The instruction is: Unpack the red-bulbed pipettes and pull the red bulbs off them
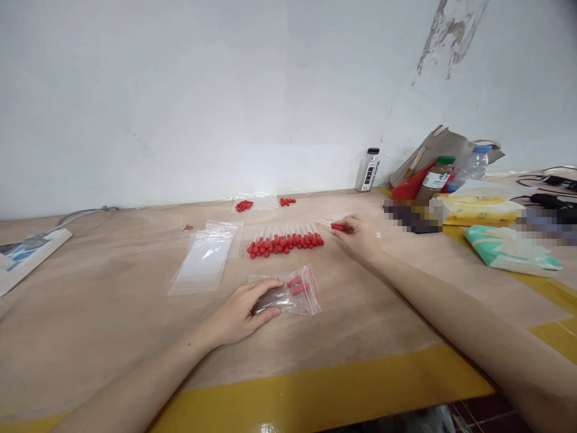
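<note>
My left hand [250, 310] is closed round a clear zip-lock bag [311, 300], thumb and fingers on its near sides. Inside the bag, red rubber bulbs [296, 284] of droppers show near its open-looking end. To the right, my right hand [356, 236] pinches glass droppers [337, 227] by their red bulbs, with the thin clear tubes pointing left; how many is hard to tell. Between the hands and farther back lies a row of droppers [288, 242], red bulbs toward me and clear tubes toward the wall. A stack of flat clear bags [205, 258] lies left of the row.
Loose red bulbs [244, 205] lie near the wall, some on clear plastic. On the right stand a black-capped bottle [370, 170], a green-capped bottle [436, 179], a yellow tissue pack [484, 210] and a green pack [509, 248]. A power strip [40, 258] lies left.
</note>
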Available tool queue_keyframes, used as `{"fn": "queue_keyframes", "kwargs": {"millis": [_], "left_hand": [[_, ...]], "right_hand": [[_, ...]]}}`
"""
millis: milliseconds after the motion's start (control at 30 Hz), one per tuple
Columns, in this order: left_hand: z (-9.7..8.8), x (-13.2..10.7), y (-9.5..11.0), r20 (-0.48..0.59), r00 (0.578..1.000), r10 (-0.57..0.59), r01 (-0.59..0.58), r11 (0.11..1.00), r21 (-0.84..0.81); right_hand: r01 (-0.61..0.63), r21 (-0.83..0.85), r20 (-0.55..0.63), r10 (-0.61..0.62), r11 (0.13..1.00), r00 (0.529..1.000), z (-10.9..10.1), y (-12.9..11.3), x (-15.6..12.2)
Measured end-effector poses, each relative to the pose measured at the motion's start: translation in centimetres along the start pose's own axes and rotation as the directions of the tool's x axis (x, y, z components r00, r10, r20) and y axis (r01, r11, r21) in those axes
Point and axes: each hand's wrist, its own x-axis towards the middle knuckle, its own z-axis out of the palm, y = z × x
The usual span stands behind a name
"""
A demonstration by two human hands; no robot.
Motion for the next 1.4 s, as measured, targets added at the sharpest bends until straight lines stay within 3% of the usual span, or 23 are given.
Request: {"fn": "queue_keyframes", "kwargs": {"millis": [133, 400, 733, 1133, 1400], "left_hand": [[0.0, -0.1, -0.1, -0.002, 1.0, 0.017, -0.017, 1.0, -0.011], [0.2, -0.2, -0.3, 0.007, 1.0, -0.004, 0.004, 1.0, 0.005], [0.1, -0.1, -0.2, 0.009, 1.0, 0.001, -0.001, 1.0, -0.005], [0.1, -0.1, -0.4, 0.009, 1.0, 0.002, -0.002, 1.0, 0.015], [0.2, -0.1, -0.4, 0.005, 1.0, 0.01, -0.01, 1.0, 0.019]], "right_hand": [[0.153, -0.167, 0.088, -0.14, 0.974, 0.986, 0.6, 0.5, -0.8], [0.254, -0.225, 0.269, -0.19, 0.941, 0.944, 0.7, 0.7, -1.0], [0.091, -0.122, 0.228, -0.061, 0.988, 0.972, 0.1, -0.3, -1.1], [0.09, -0.098, 0.245, -0.064, 0.991, 0.967, 0.7, 0.2, -1.3], [-0.031, -0.097, 0.199, 0.05, 0.995, 0.979, 0.6, 0.3, -1.4]]}}
